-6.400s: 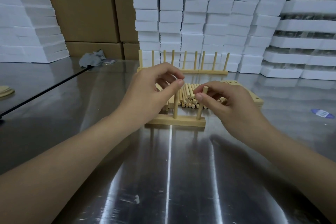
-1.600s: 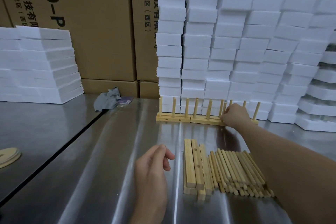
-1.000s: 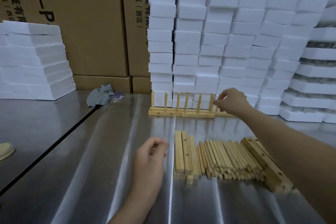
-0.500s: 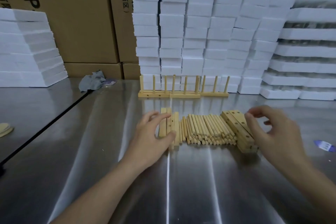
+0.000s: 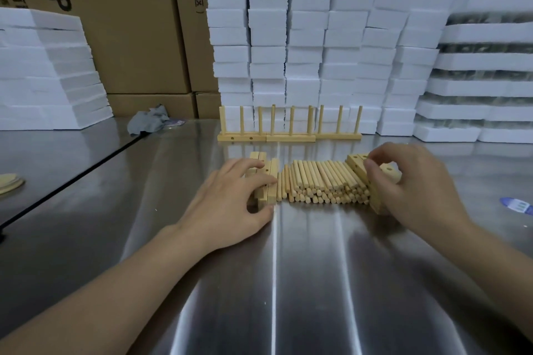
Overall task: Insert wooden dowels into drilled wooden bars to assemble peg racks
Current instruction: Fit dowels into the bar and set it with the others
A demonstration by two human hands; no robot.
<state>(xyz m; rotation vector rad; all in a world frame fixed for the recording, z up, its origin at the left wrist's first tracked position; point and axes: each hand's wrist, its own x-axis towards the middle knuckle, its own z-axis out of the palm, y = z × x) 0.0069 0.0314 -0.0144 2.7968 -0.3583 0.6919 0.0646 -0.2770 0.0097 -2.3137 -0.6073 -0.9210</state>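
Observation:
A pile of loose wooden dowels [image 5: 323, 181] lies in the middle of the steel table [image 5: 288, 282]. To its left is a small stack of drilled bars [image 5: 271, 170]. My left hand [image 5: 230, 202] lies over that stack, with fingers on top and thumb at its near end, gripping a bar. To the right of the dowels lies a second stack of drilled bars [image 5: 356, 167]. My right hand [image 5: 412, 190] pinches a bar there between thumb and curled fingers. Three finished peg racks [image 5: 288, 138] stand in a row at the back.
White foam blocks [image 5: 317, 37] are stacked behind the racks and at the left [image 5: 49, 75], with cardboard boxes [image 5: 129, 23] behind. A grey rag [image 5: 148, 121], round wooden discs [image 5: 8, 181] at far left and a blue label [image 5: 516, 205] at right lie on the table.
My right hand has come back from the far racks to the right bar stack and closed on a bar. My left hand has settled onto the left bar stack.

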